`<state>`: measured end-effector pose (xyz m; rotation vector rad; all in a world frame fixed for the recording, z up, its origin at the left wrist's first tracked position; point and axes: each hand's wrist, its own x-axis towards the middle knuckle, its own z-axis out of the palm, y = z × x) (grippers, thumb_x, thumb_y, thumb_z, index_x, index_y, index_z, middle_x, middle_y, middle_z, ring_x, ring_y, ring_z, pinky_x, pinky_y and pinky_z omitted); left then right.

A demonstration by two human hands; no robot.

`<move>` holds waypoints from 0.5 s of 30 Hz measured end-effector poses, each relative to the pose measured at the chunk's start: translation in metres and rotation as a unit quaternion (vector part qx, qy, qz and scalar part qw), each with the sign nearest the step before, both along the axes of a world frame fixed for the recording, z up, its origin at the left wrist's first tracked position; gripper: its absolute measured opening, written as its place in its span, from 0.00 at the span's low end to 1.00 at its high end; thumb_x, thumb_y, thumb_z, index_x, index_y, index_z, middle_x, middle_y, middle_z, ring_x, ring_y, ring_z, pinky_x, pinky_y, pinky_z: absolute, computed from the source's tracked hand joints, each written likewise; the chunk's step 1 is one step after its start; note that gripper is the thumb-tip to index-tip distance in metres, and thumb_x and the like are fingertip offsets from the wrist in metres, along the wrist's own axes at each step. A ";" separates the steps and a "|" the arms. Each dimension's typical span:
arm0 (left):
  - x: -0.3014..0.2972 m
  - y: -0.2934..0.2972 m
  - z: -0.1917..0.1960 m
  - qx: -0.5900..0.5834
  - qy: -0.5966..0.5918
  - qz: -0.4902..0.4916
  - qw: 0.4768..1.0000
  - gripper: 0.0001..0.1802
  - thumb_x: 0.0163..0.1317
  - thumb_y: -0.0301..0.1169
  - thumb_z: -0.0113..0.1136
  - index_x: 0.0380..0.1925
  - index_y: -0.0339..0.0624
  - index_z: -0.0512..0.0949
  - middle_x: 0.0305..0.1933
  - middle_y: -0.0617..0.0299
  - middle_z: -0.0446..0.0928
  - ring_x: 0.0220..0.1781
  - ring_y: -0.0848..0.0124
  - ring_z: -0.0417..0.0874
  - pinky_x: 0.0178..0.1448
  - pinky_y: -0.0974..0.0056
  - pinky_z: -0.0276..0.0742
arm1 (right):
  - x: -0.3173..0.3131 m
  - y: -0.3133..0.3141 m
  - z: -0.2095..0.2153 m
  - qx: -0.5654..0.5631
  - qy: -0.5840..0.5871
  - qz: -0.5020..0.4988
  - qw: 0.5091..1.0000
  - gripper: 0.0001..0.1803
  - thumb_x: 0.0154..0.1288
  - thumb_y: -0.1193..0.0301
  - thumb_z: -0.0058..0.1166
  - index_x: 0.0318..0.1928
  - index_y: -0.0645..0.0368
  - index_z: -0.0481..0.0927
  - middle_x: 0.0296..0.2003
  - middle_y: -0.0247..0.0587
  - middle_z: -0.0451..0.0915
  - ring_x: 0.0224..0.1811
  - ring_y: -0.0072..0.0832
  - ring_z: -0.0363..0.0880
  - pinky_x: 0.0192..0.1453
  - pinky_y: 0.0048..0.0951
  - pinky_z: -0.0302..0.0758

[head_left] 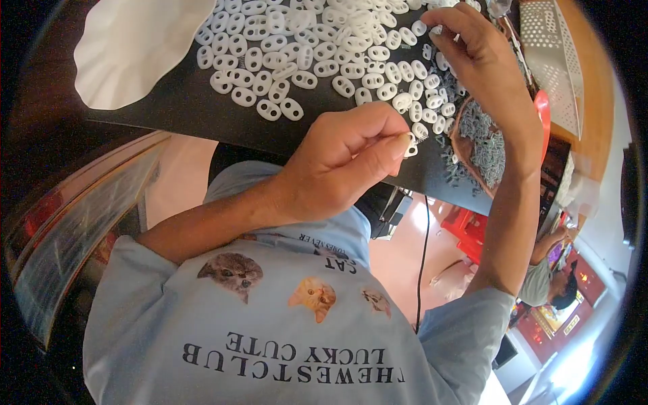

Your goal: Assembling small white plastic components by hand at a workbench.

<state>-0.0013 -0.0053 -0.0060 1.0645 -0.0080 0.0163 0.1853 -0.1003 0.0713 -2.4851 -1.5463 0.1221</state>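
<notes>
Near the table's front edge my left hand (354, 155) is closed in a pinch on a small white plastic cord-lock piece (411, 148), which shows below the thumb tip. Farther off to the right, my right hand (472, 57) bends over the edge of the pile, its fingers closed round a small white plastic piece (437, 30). White oval two-hole cord-lock pieces (273, 43) lie heaped and scattered between and beyond my hands. Small grey metal springs (487, 142) fill a brown-rimmed container below my right wrist, and some lie loose beside it.
The black tabletop (182, 111) carries a large white scalloped tray (128, 54) at the far left. A perforated white basket (550, 61) and a red object (542, 118) stand at the right. A red stool (466, 233) is on the floor; another person (550, 283) is farther right.
</notes>
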 end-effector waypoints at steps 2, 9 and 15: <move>-0.001 0.000 0.001 0.004 0.007 0.003 1.000 0.08 0.68 0.32 0.47 0.37 0.39 0.71 0.26 0.69 0.71 0.22 0.85 0.63 0.26 0.78 0.59 | 0.001 -0.002 0.001 0.000 0.013 0.005 1.000 0.06 0.56 0.76 0.54 0.36 0.62 0.77 0.26 0.46 0.72 0.33 0.42 0.75 0.36 0.36 0.72; 0.000 -0.001 0.002 0.013 0.009 -0.004 1.000 0.08 0.68 0.32 0.47 0.37 0.39 0.72 0.26 0.68 0.71 0.22 0.85 0.63 0.25 0.77 0.59 | 0.010 -0.003 -0.008 0.003 -0.003 0.051 0.999 0.08 0.56 0.76 0.54 0.38 0.62 0.77 0.29 0.48 0.75 0.32 0.43 0.75 0.36 0.36 0.72; 0.000 -0.002 0.000 0.005 0.007 0.008 1.000 0.07 0.68 0.31 0.47 0.37 0.39 0.71 0.26 0.68 0.71 0.22 0.85 0.63 0.25 0.77 0.59 | 0.011 0.003 -0.005 -0.008 0.075 0.012 0.997 0.07 0.57 0.74 0.54 0.35 0.65 0.77 0.27 0.51 0.75 0.31 0.46 0.76 0.35 0.38 0.72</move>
